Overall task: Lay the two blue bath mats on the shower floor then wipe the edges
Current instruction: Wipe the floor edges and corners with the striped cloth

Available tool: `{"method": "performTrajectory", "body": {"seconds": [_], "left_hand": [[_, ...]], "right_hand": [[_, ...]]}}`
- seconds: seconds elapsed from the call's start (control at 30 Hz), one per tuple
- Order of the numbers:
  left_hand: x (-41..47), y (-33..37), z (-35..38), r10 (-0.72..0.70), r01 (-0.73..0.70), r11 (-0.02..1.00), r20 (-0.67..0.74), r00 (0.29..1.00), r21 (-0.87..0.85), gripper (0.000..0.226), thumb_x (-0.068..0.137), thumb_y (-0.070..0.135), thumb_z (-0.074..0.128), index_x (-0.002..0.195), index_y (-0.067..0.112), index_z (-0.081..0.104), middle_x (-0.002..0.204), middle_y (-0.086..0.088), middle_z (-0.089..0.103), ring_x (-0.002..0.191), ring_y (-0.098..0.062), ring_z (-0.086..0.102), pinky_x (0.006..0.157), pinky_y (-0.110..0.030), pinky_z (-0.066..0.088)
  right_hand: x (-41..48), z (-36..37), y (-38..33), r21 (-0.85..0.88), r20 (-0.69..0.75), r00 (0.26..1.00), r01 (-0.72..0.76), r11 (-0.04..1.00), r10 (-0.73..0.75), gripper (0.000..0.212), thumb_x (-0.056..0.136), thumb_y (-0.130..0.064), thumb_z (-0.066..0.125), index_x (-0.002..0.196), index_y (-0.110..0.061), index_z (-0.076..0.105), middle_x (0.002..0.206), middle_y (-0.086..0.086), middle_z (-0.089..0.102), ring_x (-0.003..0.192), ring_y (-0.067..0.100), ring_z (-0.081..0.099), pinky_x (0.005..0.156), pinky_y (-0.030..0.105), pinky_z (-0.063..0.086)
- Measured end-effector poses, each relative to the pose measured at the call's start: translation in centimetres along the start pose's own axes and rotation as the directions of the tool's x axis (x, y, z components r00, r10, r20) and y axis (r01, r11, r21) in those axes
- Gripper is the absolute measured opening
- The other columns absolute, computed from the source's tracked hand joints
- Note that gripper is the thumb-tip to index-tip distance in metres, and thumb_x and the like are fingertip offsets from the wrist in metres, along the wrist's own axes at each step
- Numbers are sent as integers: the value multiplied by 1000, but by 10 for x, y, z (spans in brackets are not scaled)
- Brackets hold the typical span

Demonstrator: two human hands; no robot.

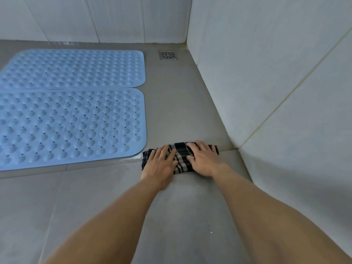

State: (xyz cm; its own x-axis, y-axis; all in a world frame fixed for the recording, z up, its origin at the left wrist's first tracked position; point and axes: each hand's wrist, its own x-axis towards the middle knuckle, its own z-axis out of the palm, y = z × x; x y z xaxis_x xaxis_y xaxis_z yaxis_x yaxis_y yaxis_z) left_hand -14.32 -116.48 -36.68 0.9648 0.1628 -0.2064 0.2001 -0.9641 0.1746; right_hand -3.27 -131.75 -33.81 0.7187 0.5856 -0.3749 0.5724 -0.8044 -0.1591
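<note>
Two blue studded bath mats lie flat side by side on the grey shower floor: the far mat (pixel 76 68) near the back wall and the near mat (pixel 68 126) in front of it, their long edges almost touching. A dark striped cloth (pixel 182 156) lies bunched on the floor just past the near mat's right front corner. My left hand (pixel 161 164) presses flat on the cloth's left part, fingers straight. My right hand (pixel 202 159) presses on its right part, fingers spread over it.
A square metal drain (pixel 168 55) sits in the far right corner of the floor. Tiled walls rise behind the mats and along the right side (pixel 276 92). A low step edge (pixel 95 165) runs along the near mat's front. Grey tile (pixel 114 206) lies under my arms.
</note>
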Motion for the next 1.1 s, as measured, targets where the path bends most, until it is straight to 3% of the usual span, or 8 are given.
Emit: {"method": "performTrajectory", "body": {"seconds": [0.07,0.13,0.33,0.57,0.77,0.93,1.1], "left_hand": [[-6,-2,8,-35,34,999,-27,999,-26,57,107,44,14,160,25,12,167,-6,11,154,-23,4,125,-41,4],[-10,-2,7,-38,37,999,-36,999,-18,57,107,45,13,160,25,12,167,-6,11,154,-23,4,125,-41,4],[-27,-4,1,-88,88,996,-24,996,20,60,106,47,14,160,18,10,166,-6,13,152,-25,8,125,-44,5],[-52,-41,-1,-101,101,995,-68,993,9,63,105,51,15,159,18,15,164,-3,18,151,-22,13,125,-43,8],[-79,-80,-1,-137,134,991,-116,984,-28,80,92,56,-5,158,19,20,164,-3,22,152,-23,14,126,-42,4],[-98,-119,-5,-220,204,974,-206,954,-99,75,92,65,21,145,17,46,141,-3,48,136,-26,37,122,-41,21],[-109,-145,-9,-207,191,977,-223,953,-94,72,94,66,31,144,16,47,139,-1,52,129,-23,44,117,-37,31]], "right_hand": [[-4,16,0,5,6,1000,17,1000,-17,53,106,-45,21,158,-41,11,169,1,3,155,21,-1,123,54,-2],[-7,21,2,-10,-11,1000,24,1000,-24,52,106,-47,19,158,-44,10,169,-2,1,155,19,-2,123,53,-3],[-14,21,-19,-62,-104,994,36,997,-42,51,104,-48,27,155,-40,25,163,1,19,149,25,15,121,54,10],[-16,20,-59,-115,-83,992,85,990,-95,51,102,-50,29,151,-37,31,152,3,30,139,29,28,113,54,23],[-10,18,-102,-179,-22,988,145,973,-151,54,100,-54,30,151,-38,28,149,0,32,132,29,32,105,51,30],[-7,25,-141,-192,-21,979,195,962,-203,58,98,-57,33,152,-38,27,147,0,33,130,29,32,104,52,31],[-5,29,-160,-224,-24,979,193,955,-204,59,97,-57,31,152,-37,25,147,0,35,130,31,34,102,53,31]]}}
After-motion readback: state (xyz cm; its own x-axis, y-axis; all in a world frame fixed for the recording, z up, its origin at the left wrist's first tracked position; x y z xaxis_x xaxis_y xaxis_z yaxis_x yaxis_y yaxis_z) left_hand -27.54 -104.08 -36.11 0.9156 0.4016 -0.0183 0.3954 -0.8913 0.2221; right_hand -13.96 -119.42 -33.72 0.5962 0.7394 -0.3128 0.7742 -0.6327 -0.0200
